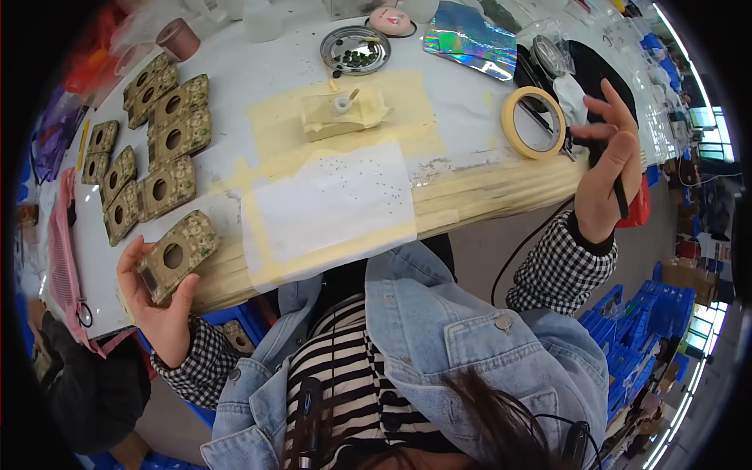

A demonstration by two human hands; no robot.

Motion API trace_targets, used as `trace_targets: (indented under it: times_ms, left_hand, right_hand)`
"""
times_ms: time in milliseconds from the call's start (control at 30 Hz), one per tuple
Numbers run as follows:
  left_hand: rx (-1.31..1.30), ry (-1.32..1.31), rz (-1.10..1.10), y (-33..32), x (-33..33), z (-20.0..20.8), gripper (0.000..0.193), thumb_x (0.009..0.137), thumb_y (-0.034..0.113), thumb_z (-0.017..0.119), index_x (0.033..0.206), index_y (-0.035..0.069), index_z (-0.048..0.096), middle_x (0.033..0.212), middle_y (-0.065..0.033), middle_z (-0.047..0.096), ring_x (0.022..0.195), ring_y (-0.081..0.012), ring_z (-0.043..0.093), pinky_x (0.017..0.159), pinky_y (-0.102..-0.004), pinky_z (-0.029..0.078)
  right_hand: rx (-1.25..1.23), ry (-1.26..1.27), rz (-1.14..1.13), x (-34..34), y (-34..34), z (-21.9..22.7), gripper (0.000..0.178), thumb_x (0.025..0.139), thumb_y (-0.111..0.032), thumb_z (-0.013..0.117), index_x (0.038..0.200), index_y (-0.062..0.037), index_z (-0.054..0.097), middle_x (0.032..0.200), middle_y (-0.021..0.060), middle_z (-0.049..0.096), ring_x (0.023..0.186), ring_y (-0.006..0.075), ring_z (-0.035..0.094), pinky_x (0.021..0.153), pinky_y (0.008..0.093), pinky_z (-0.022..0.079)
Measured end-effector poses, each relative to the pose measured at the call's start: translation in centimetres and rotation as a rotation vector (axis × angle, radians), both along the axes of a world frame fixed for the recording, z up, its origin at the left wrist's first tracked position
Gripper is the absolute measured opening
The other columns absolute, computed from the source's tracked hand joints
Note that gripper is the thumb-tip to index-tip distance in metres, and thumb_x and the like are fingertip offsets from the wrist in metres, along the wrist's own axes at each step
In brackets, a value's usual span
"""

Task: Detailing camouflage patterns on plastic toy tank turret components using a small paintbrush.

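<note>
My left hand [162,301] grips a camouflage-patterned case [178,255] with a round hole through its middle, held by thumb and fingers at the table's front left edge. Beyond it, several similar camouflage cases [168,188] lie in uneven rows. At the right, my right hand [611,160] is raised with fingers spread and nothing visible in it. A dark band crosses it near the wrist. The closest thing to this hand is a roll of yellowish tape [511,129], with dark tools partly hidden behind it.
A white sheet [313,211] dotted with tiny bits is taped at the table's front. Behind it, a tape-wrapped block [321,121] carries a small white cup. Farther back are a round metal tray [329,39] of dark green pieces and a shiny holographic pouch [474,43].
</note>
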State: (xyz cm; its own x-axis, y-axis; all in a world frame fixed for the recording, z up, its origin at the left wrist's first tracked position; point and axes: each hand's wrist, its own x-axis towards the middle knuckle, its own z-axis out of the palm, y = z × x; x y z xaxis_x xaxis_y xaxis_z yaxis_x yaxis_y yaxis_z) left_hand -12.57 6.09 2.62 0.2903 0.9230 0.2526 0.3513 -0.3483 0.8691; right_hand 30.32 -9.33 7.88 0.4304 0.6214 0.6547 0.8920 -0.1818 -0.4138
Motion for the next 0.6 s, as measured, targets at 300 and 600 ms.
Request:
trace_targets:
  times_ms: [300, 600]
  left_hand:
    - [0.127, 0.098, 0.125, 0.2, -0.5, -1.6, 0.068, 0.074, 0.002, 0.072, 0.133, 0.005, 0.038, 0.116, -0.0094, 0.046, 0.11, -0.0191, 0.046, 0.096, -0.0304, 0.036]
    - [-0.345, -1.279, -0.338, -1.1, 2.8, -1.9, 0.078, 0.089, 0.032, 0.059, 0.142, -0.003, 0.014, 0.142, -0.0205, 0.028, 0.134, -0.0353, 0.025, 0.111, -0.0484, 0.023]
  right_hand:
    - [-0.261, 0.002, 0.007, 1.4, -2.2, -3.0, 0.014, 0.085, -0.01, 0.06, 0.094, -0.0016, 0.066, 0.079, 0.0119, 0.058, 0.067, 0.0245, 0.057, 0.061, 0.0293, 0.044]
    - [0.229, 0.06, 0.389, -2.9, 1.8, -2.4, 0.078, 0.097, -0.052, 0.014, 0.086, 0.0043, 0.065, 0.073, 0.0098, 0.058, 0.066, 0.0157, 0.055, 0.06, 0.0255, 0.044]
